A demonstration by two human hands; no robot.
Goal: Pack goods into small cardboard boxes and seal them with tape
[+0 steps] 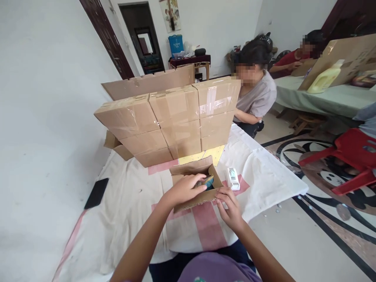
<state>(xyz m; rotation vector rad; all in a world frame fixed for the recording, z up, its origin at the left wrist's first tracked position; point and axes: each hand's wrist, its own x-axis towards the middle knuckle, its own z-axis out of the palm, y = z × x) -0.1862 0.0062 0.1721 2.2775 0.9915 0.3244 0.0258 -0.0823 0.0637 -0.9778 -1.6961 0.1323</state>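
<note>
A small open cardboard box (192, 170) sits on the cloth-covered table (126, 203) in front of me. My left hand (183, 190) reaches into it from the near side, fingers closed on a small blue and yellow item (206, 181) inside the box. My right hand (230, 205) grips the box's near right corner, fingers curled on the flap edge.
A wall of taped cardboard boxes (173, 117) stands behind the small box. A white tape dispenser (232, 178) lies to its right, a black phone (96, 192) at the far left. A seated person (254, 94) works beyond the boxes; a red chair (349, 156) stands to the right.
</note>
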